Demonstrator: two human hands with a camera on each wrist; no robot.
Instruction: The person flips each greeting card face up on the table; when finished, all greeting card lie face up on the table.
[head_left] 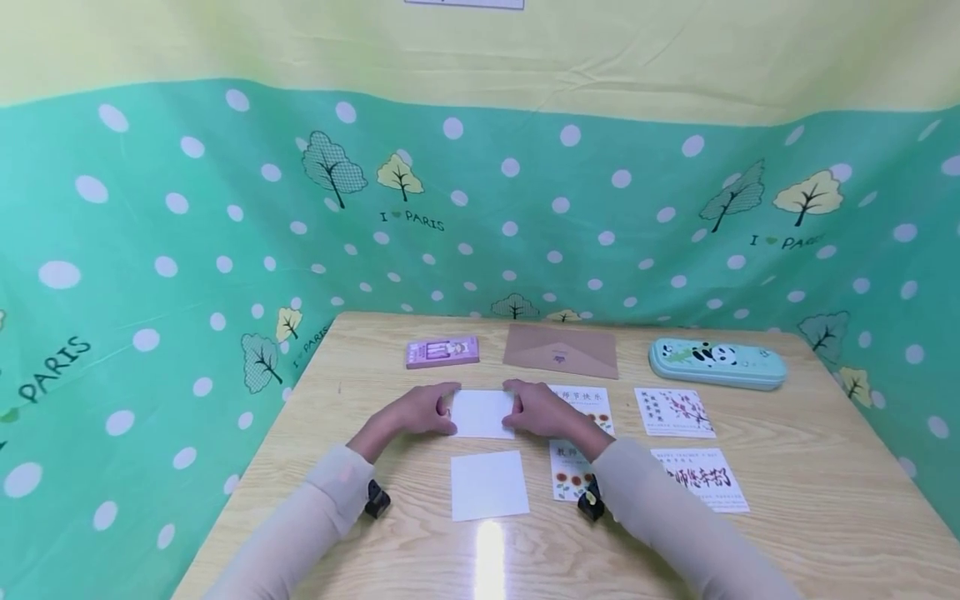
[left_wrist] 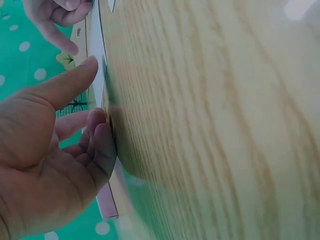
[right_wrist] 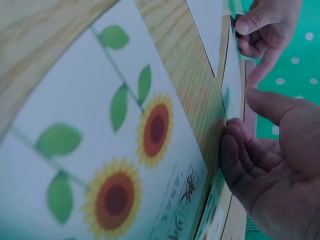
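White card (head_left: 482, 414) held from both sides

Its left edge is gripped by the left hand (head_left: 420, 408), its right edge by the right hand (head_left: 543, 408), both curled. A blank sheet (head_left: 489, 485) is laid just nearer; beyond, a purple box (head_left: 442, 352) and brown envelope (head_left: 560, 343) are set on the table (head_left: 358, 358).

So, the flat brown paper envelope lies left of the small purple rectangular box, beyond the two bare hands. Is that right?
Not quite: the head view shows the brown envelope lying right, not left, of the purple box. It does lie beyond the left hand and right hand.
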